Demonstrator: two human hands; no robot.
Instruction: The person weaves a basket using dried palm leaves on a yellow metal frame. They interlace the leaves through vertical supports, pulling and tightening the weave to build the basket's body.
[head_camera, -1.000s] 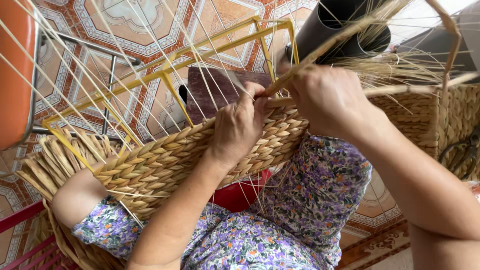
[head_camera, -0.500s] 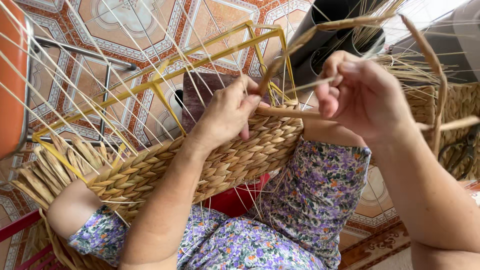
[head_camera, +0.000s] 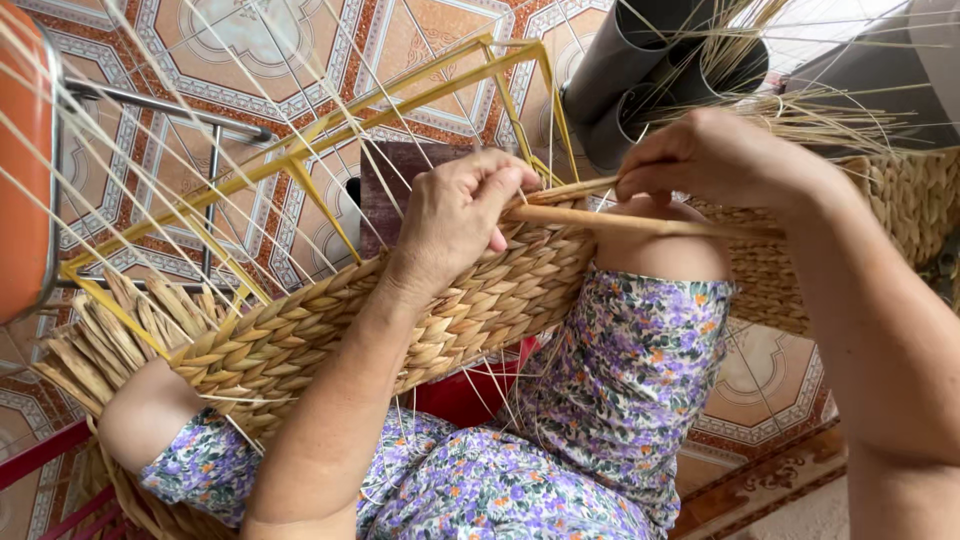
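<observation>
Head view: left hand (head_camera: 455, 225) pins the weave (head_camera: 400, 330) mid-frame, steadying it, while right hand (head_camera: 715, 160) pinches a strand (head_camera: 600, 218) taut.

Cut off and covered

The orange stool (head_camera: 22, 170) runs off the left edge; the left hand (head_camera: 455, 220) covers part of the woven basket (head_camera: 330, 330) rim; the grey pipes (head_camera: 650, 70) leave the top edge

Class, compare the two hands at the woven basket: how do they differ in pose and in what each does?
The left hand presses fingers down onto the woven basket rim; the right hand is raised, pinching a loose straw strand. Left is curled, right stretched sideways. Both touch the same strand.
</observation>
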